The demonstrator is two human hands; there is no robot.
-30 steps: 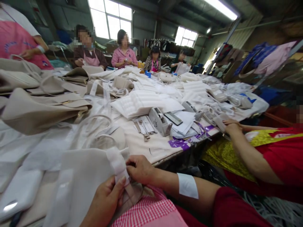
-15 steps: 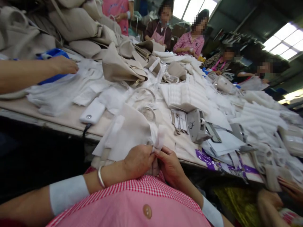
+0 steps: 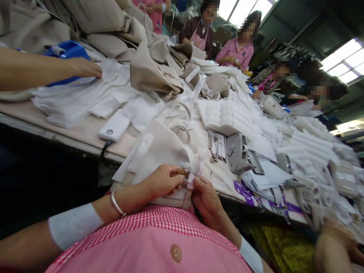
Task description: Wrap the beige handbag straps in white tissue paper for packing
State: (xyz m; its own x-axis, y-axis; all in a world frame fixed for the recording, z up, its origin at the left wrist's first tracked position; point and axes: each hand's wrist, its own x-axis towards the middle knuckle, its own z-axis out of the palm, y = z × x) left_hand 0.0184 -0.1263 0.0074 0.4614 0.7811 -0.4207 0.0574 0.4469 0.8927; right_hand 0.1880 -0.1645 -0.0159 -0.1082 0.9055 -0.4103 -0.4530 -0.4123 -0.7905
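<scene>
A pale beige handbag (image 3: 167, 146) lies at the table's front edge against my apron, partly covered by white wrapping sheets. My left hand (image 3: 166, 180) is at the bag's side, its thumb and forefinger pinched near a small piece of white tissue (image 3: 193, 178); what sits at those fingertips is too small to tell. My right hand (image 3: 205, 195) is closed, its thumb and fingers gripping the tissue from the other side. A round handle (image 3: 182, 132), wrapped in clear film, rises behind the tissue.
A white power bank (image 3: 114, 126) with a black cable lies left of the bag. To the right are a grey tape dispenser (image 3: 236, 153) and foam sheets (image 3: 223, 115). Beige bags (image 3: 153, 72) pile up behind. A co-worker's arm (image 3: 51, 70) reaches in from the left; other people work across the table.
My left hand has drawn slightly left and apart from my right, uncovering the tissue between them. The view has shifted a little. The co-worker's hand at left has moved slightly right.
</scene>
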